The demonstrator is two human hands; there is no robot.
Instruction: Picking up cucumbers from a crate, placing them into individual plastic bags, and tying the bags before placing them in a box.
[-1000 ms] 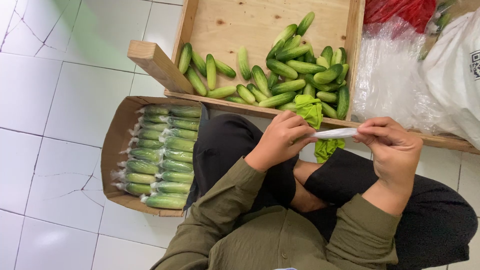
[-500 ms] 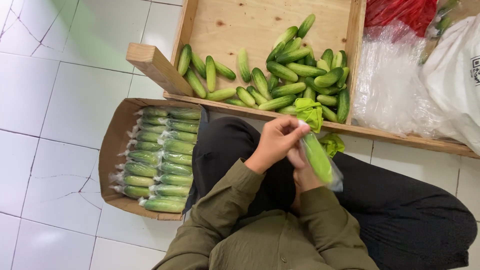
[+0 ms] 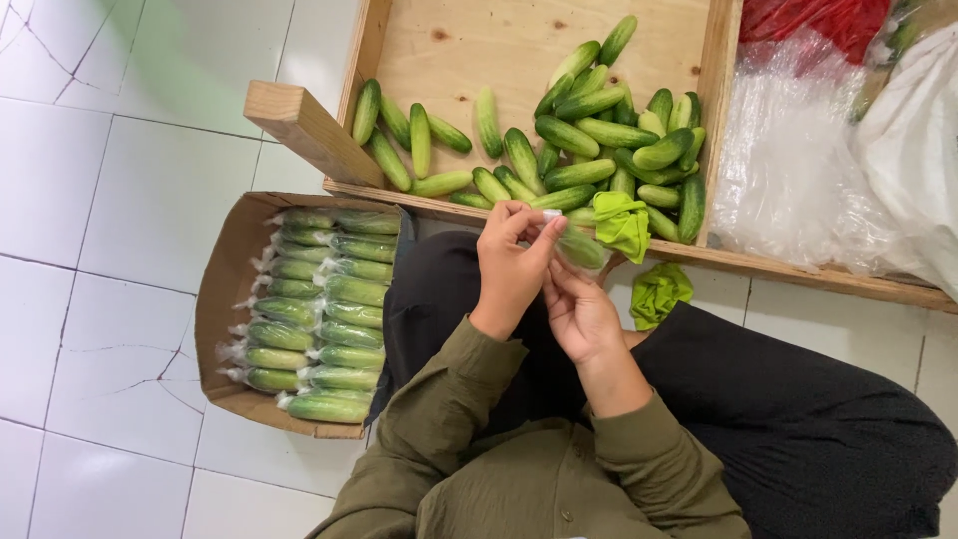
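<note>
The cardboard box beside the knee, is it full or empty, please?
Nearly full: the cardboard box holds two packed rows of bagged cucumbers, end to end.

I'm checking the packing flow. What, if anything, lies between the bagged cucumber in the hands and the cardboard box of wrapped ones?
Nothing visible: the bagged cucumber is up in the left hand and right hand; only the person's dark-clad knee lies before the cardboard box.

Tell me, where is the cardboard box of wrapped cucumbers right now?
The cardboard box sits on the white tiled floor at the person's left, against the knee, just below the wooden crate of loose cucumbers.
</note>
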